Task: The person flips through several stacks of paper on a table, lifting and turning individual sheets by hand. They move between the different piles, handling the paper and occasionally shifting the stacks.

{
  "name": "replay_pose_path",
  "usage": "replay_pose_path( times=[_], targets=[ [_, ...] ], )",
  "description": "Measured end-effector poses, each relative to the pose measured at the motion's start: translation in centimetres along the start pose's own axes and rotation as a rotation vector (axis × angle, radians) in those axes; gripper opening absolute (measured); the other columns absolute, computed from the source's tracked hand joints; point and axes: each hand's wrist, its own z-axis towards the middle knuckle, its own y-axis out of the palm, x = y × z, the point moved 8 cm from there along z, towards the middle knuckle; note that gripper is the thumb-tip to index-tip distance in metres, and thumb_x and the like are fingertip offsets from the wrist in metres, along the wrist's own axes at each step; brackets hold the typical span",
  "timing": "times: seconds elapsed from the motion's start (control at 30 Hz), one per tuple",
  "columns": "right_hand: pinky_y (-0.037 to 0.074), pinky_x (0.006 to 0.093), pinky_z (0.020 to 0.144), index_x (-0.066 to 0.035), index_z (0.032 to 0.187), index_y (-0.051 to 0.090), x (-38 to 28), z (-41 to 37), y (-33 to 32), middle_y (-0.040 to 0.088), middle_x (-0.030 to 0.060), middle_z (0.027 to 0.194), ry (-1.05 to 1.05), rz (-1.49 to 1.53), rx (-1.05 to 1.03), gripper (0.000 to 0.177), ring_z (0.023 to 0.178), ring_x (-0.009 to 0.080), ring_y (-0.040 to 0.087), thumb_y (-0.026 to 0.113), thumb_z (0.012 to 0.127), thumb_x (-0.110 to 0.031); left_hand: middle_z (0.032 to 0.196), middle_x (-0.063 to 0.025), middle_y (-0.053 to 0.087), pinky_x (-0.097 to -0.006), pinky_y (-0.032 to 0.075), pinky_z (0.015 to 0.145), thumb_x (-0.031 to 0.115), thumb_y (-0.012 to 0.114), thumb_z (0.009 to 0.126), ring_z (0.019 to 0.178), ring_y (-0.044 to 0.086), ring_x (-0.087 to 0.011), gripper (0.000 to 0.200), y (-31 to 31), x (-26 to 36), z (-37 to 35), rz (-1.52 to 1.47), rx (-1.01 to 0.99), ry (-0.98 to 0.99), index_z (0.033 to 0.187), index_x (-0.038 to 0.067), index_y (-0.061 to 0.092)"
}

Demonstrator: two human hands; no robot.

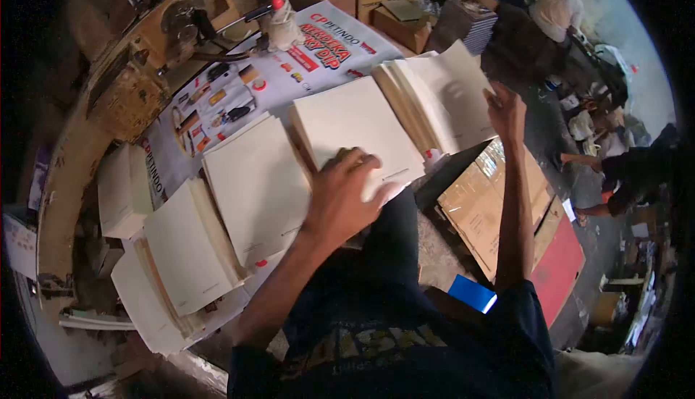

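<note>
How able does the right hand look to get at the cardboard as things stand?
Probably able: the cardboard lies close to the right hand, with just the person's own forearm across it. The fingers appear to hold pages, though, so would likely have to let go first.

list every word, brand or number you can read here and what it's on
"CP PETINDO": banner, twice
"MERDEKA": same banner
"KY DIP": same banner, its beginning not readable
Too small or blurred to read: print on the paper stacks, flat carton and dark shirt
</note>
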Motion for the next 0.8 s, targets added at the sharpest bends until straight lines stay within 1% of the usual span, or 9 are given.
replay_pose_path(
  times=[0.1, 0.17, 0.3, 0.37, 0.4, 0.5, 0.6, 0.7, 0.8],
  targets=[
    [0.051, 0.0435, 0.079, -0.009, 0.101, 0.070, -2.8, -0.3, -1.8, 0.067, 0.0204, 0.094, -0.117, -0.110, 0.027, 0.022, 0.090, 0.0419, 0.062, 0.067, 0.080, -0.015, 0.098, -0.0140, 0.062, -0.0409, 0.049, 0.081, 0.031, 0.079, 0.072, 0.095, 0.061, -0.0289, 0.036, 3.3, 0.5, 2.0, 0.122, -0.134, -0.072, 0.088, 0.002, 0.063],
    [0.052, 0.0384, 0.079, -0.007, 0.100, 0.071, -2.6, 0.0, -2.3, 0.067, 0.0205, 0.095, -0.039, -0.046, -0.035, 0.020, 0.089, 0.0349, 0.066, 0.068, 0.082, -0.015, 0.095, -0.0152, 0.063, -0.0403, 0.051, 0.078, 0.034, 0.080, 0.072, 0.091, 0.063, -0.0287, 0.040, 3.8, -0.3, 3.1, 0.225, -0.156, -0.088, 0.088, 0.001, 0.062],
    [0.051, 0.0337, 0.077, -0.003, 0.104, 0.069, -1.5, 0.0, -3.9, 0.070, 0.0173, 0.096, 0.119, 0.213, -0.054, 0.025, 0.089, 0.0248, 0.068, 0.069, 0.084, -0.017, 0.085, -0.0151, 0.066, -0.0345, 0.053, 0.064, 0.026, 0.074, 0.082, 0.071, 0.066, -0.0227, 0.036, 3.9, -3.3, 2.5, -0.195, -0.313, -0.164, 0.100, -0.001, 0.060],
    [0.048, 0.0267, 0.072, 0.002, 0.105, 0.066, -0.2, -0.3, -3.9, 0.070, 0.0079, 0.089, 0.161, 0.545, -0.043, 0.027, 0.082, 0.0127, 0.064, 0.069, 0.087, -0.018, 0.089, -0.0125, 0.067, -0.0314, 0.054, 0.068, 0.016, 0.067, 0.088, 0.074, 0.066, -0.0182, 0.025, 2.3, -3.8, 1.2, -0.651, -0.198, -0.282, 0.103, -0.003, 0.060],
    [0.044, 0.0228, 0.070, 0.003, 0.101, 0.063, -2.4, -0.7, -4.6, 0.061, 0.0000, 0.081, 0.165, 0.618, -0.119, 0.023, 0.074, 0.0089, 0.056, 0.067, 0.088, -0.016, 0.089, -0.0106, 0.066, -0.0290, 0.054, 0.071, 0.012, 0.062, 0.091, 0.077, 0.065, -0.0147, 0.023, 0.5, -3.4, 0.2, -0.654, -0.143, -0.401, 0.108, -0.005, 0.059],
    [0.040, 0.0202, 0.065, 0.002, 0.094, 0.062, -3.9, -3.3, -3.3, 0.053, -0.0014, 0.078, 0.305, 0.642, -0.207, 0.017, 0.072, 0.0060, 0.049, 0.066, 0.089, -0.014, 0.100, -0.0124, 0.065, -0.0334, 0.052, 0.081, 0.020, 0.071, 0.086, 0.091, 0.063, -0.0174, 0.037, -3.0, -5.5, -3.2, -0.744, 0.097, -0.445, 0.112, -0.003, 0.059],
    [0.041, 0.0212, 0.057, 0.000, 0.094, 0.062, -8.0, -5.4, -0.8, 0.059, 0.0021, 0.079, 0.225, 0.694, -0.203, 0.008, 0.068, 0.0057, 0.053, 0.062, 0.090, -0.008, 0.111, -0.0114, 0.060, -0.0376, 0.048, 0.087, 0.029, 0.080, 0.076, 0.102, 0.060, -0.0223, 0.055, -7.1, -2.5, -4.4, -0.274, -0.138, -0.150, 0.116, 0.001, 0.056],
    [0.044, 0.0224, 0.056, 0.000, 0.097, 0.061, -12.0, -6.7, 2.8, 0.061, 0.0034, 0.080, 0.172, 0.791, -0.362, 0.009, 0.068, 0.0077, 0.056, 0.061, 0.089, -0.005, 0.117, -0.0120, 0.049, -0.0419, 0.045, 0.092, 0.027, 0.086, 0.062, 0.112, 0.051, -0.0332, 0.066, -6.2, -3.5, -6.6, 0.226, -0.332, -0.255, 0.113, 0.006, 0.048],
    [0.044, 0.0236, 0.065, 0.001, 0.101, 0.059, -14.2, -8.6, 5.0, 0.064, 0.0059, 0.085, 0.250, 0.876, -0.522, 0.017, 0.075, 0.0095, 0.057, 0.062, 0.092, -0.012, 0.115, -0.0128, 0.055, -0.0422, 0.043, 0.094, 0.026, 0.083, 0.065, 0.110, 0.054, -0.0340, 0.051, -6.1, -5.6, -7.5, 0.135, -0.283, -0.255, 0.104, 0.005, 0.057]
  ],
)
